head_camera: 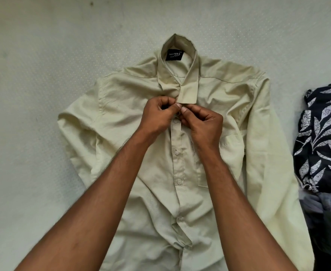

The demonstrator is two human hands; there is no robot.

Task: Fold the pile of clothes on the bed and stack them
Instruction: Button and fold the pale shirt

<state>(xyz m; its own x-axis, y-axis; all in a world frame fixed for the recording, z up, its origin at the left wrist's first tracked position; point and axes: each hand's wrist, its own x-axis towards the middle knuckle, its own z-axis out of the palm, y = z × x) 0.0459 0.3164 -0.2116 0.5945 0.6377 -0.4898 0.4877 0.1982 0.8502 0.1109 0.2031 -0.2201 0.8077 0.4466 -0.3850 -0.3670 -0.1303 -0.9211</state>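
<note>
A pale yellow-green button-up shirt (229,106) lies front-up and spread out on the bed, collar pointing away from me, a black label inside the collar. Both hands meet at the top of its button placket, just below the collar. My left hand (157,114) pinches the placket edge from the left with curled fingers. Opposite it, my right hand (201,124) pinches the fabric from the right, thumb and fingertips pressed together. The lower buttons look fastened. Where the fingers meet, the button is hidden.
The bed sheet (43,65) is pale grey-green with small dots. A pile of clothes lies at the right edge: a dark navy garment with white leaf print (323,137) on top, grey and dark green fabric (328,212) below it.
</note>
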